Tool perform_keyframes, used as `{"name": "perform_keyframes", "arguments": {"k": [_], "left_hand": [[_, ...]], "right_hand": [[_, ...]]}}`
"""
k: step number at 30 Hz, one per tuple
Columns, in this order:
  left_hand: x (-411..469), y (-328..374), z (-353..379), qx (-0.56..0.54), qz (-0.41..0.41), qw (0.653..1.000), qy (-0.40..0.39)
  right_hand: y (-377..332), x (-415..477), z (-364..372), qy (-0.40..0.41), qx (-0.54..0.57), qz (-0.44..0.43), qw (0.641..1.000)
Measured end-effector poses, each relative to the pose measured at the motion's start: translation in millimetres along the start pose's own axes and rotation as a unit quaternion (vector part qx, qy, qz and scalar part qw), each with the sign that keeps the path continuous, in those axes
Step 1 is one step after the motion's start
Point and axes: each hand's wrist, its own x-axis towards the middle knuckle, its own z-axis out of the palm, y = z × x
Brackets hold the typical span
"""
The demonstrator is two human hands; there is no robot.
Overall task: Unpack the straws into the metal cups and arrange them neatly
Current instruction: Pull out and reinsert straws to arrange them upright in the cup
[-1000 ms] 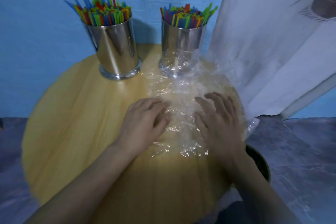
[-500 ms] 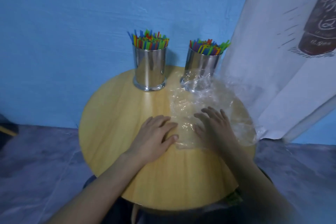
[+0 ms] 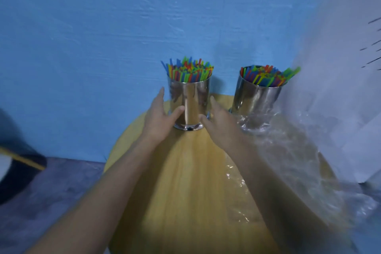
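Observation:
Two shiny metal cups stand at the far edge of the round wooden table [image 3: 185, 181], both filled with upright colourful straws. My left hand [image 3: 158, 118] and my right hand [image 3: 221, 126] flank the left metal cup [image 3: 190, 99]. Each has its thumb on the cup's front and its fingers along the side, so together they wrap round it. The left cup's straws [image 3: 188, 70] fan out a little. The right metal cup [image 3: 255, 97] stands apart, and several of its straws [image 3: 266, 77] lean to the right.
Crumpled clear plastic wrap [image 3: 292, 150] covers the table's right half and touches the right cup's base. A white cloth [image 3: 340, 88] hangs at the right, close to that cup. The blue wall is right behind the cups. A dark object [image 3: 18, 173] lies on the floor at left.
Both hands have left the plastic wrap and moved forward to the left cup, which they now hold on either side. The camera has shifted closer and leftward.

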Motion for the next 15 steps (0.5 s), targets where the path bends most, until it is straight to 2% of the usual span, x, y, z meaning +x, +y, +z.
{"name": "perform_keyframes", "arguments": {"k": [3,5,7,9,12,15], "left_hand": [[24,5,2,-0.126,-0.059,0.989,-0.046],[25,5,3,-0.182,-0.056,0.978,-0.081],[15,1,1,-0.191,-0.035,0.977,-0.091],[-3,-1,-4,-0.192,-0.028,0.979,-0.062],[-45,1,-17,-0.169,-0.021,0.985,-0.007],[-95,2,-35,-0.141,-0.017,0.99,-0.004]], "right_hand": [[2,24,9,0.006,0.079,0.044,0.996],[8,35,15,0.005,0.146,0.058,0.988],[22,38,23,-0.003,0.181,0.044,0.982],[19,23,19,-0.009,0.205,0.023,0.978],[-4,-21,3,0.008,0.225,0.023,0.974],[-15,-69,-7,0.0,0.218,0.007,0.976]]}}
